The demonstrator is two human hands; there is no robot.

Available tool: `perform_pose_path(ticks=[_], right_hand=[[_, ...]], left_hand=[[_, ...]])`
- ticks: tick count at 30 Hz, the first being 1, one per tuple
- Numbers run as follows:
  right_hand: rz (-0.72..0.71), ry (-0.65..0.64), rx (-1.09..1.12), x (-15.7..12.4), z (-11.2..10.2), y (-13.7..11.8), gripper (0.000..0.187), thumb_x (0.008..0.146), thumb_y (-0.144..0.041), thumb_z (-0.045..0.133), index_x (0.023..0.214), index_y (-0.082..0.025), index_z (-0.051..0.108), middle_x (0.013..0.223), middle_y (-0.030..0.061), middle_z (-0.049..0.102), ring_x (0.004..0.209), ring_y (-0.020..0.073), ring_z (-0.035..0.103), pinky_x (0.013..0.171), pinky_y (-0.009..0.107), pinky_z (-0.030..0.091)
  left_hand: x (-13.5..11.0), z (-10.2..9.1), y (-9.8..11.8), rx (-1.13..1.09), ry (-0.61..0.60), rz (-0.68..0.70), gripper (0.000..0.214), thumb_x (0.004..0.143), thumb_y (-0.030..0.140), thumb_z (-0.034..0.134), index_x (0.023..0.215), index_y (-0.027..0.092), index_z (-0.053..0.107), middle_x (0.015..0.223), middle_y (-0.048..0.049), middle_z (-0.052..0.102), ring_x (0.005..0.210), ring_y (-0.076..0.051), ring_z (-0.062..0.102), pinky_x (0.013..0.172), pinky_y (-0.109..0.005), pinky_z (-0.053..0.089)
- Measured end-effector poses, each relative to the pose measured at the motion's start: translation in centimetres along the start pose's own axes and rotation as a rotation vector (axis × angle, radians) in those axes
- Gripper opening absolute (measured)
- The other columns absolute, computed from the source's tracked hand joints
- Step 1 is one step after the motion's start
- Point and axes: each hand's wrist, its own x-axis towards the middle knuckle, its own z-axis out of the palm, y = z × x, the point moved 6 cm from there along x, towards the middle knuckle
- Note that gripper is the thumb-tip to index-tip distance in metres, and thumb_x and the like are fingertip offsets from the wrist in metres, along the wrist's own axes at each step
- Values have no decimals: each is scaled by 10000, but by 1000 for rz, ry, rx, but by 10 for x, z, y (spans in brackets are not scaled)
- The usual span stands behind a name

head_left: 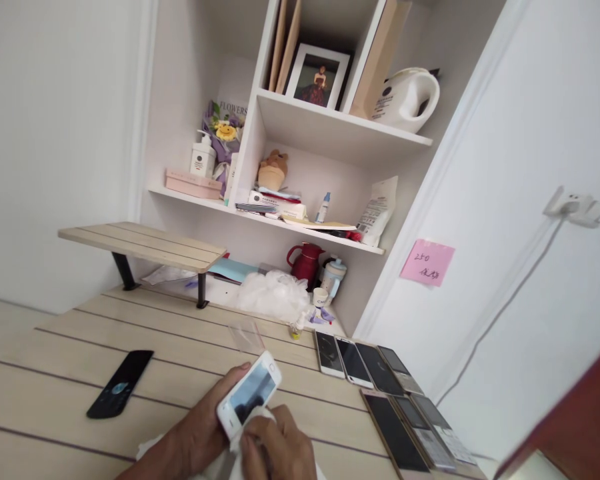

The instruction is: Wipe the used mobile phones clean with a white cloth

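Observation:
My left hand (200, 427) grips a white smartphone (250, 393) by its lower end, screen up and tilted toward the far right. My right hand (277, 450) is closed on a white cloth (245, 430) pressed against the phone's lower edge. Both hands hover over the pale wooden desk (55, 347) near its front edge. A clear phone case (247, 335) lies on the desk just beyond the phone.
A black phone (120, 383) lies face up at the left. Several phones (380, 380) lie in rows at the right along the wall. A wooden riser (140, 243) stands behind, with shelves holding bottles, a red jug (305, 261), a kettle (407, 97) and a framed photo (317, 77). A pink note (427, 262) sticks to the wall.

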Motion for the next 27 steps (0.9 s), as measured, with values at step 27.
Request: perform_pose_path(ticks=[27], right_hand=[[652, 100, 140, 4, -19, 49, 170, 922, -414, 521, 920, -249, 561, 708, 8, 693, 645, 237, 659, 642, 323, 467]], left_hand=[[-6, 0, 8, 272, 34, 163, 308, 856, 421, 685, 881, 121, 748, 809, -84, 724, 830, -244, 657, 815, -314, 459]])
